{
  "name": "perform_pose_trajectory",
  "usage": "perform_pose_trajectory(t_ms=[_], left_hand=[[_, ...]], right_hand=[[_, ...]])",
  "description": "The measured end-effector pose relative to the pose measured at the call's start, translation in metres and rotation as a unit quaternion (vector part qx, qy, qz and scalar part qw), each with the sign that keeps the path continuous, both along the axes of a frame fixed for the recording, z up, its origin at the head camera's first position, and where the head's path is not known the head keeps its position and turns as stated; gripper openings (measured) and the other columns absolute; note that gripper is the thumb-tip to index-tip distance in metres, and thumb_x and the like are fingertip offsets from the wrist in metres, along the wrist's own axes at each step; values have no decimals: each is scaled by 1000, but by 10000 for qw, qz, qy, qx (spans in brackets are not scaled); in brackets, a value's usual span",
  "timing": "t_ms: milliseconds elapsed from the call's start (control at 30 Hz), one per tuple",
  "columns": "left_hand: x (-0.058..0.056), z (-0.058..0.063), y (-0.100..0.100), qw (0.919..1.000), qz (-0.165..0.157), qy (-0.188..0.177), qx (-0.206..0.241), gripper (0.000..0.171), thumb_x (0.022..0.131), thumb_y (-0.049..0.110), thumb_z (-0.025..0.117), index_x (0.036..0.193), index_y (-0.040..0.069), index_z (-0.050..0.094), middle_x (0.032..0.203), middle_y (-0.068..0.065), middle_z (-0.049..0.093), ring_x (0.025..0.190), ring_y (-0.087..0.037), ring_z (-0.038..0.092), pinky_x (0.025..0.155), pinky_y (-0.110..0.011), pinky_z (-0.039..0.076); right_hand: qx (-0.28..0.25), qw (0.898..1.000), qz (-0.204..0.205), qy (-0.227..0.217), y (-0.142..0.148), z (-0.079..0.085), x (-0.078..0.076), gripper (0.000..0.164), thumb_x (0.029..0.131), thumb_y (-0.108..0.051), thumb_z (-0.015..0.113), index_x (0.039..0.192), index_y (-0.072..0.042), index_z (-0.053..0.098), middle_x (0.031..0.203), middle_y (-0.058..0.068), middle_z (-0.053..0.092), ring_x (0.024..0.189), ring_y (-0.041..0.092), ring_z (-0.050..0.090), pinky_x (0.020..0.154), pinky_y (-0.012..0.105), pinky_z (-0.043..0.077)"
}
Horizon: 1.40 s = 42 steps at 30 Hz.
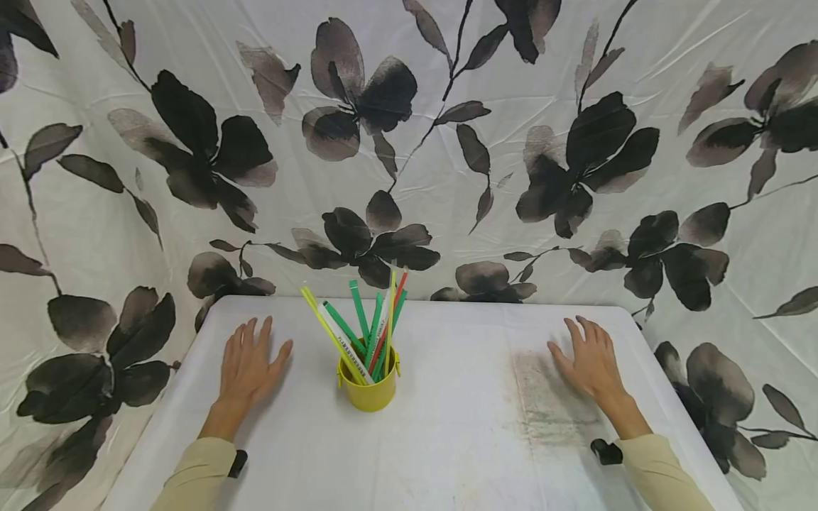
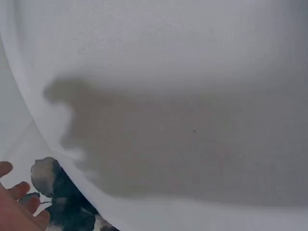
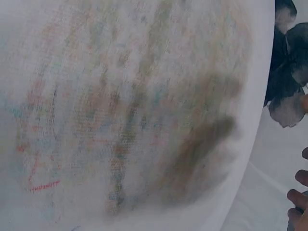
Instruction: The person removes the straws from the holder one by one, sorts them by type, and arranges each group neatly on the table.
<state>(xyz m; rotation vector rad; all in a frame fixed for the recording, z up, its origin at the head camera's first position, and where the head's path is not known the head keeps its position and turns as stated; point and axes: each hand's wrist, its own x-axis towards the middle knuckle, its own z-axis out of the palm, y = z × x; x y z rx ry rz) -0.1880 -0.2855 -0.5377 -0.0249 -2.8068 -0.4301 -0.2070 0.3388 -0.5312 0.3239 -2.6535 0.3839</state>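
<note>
A yellow bucket-shaped cup [image 1: 369, 394] stands upright on the white-covered table, left of the middle. Several green, yellow and red sticks [image 1: 347, 323], perhaps pens or pencils, lean out of it, some with printed lettering. To the cup's left, my left hand [image 1: 248, 362] is held with its fingers extended and nothing in it. My right hand [image 1: 591, 362], likewise holding nothing, is at the right side near a stained patch, fingers spread. In the left wrist view fingers [image 2: 30, 204] show at the lower left corner; in the right wrist view fingertips [image 3: 299, 197] show at the right edge.
The white tabletop [image 1: 447, 397] has rounded far corners. Smudged colour marks [image 3: 130, 125] cover part of its right side. Behind and beside the table hangs a white cloth with dark flowers [image 1: 358, 99]. Each wrist carries a small black device [image 1: 606, 452].
</note>
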Motion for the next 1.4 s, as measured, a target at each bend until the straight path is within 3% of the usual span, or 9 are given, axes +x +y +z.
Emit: perform_pose_trajectory(t_ms=[133,367,800,1167,1400], left_hand=[[2,9,7,9995,172,-56,249,65,106,41,50,146,-10,43,141,-36,42,132,-54,38,112,-69,33],[5,19,20,9965,367,-174,729,64,108,44,47,146,-8,45,141,-34,45,126,-51,46,103,-68,43],[17,30,42,9848,389,-288,1668,66,108,48,43,148,-4,46,146,-30,45,131,-48,46,104,-69,44],[29,37,66,9650,109,-237,2611,62,108,50,44,148,3,50,141,-20,52,123,-37,54,98,-58,50],[41,40,83,9433,-173,-12,3314,50,109,40,50,142,3,57,133,-16,58,113,-30,57,95,-47,52]], right_hand=[[-211,9987,57,455,-4,2,-1,49,90,-20,73,126,11,59,124,34,58,115,55,52,98,70,43],[-350,9956,165,858,-8,5,-3,39,87,-13,77,116,10,64,111,31,64,102,53,59,86,67,50],[-687,9942,208,802,-23,15,1,35,86,-12,79,113,7,67,109,28,67,101,50,62,85,64,52],[-949,9913,418,812,-46,30,4,33,86,-13,80,112,5,69,109,25,68,103,47,62,86,62,52],[-1052,9885,612,895,-60,38,3,32,86,-14,80,111,4,69,108,22,68,101,44,63,86,60,52]])
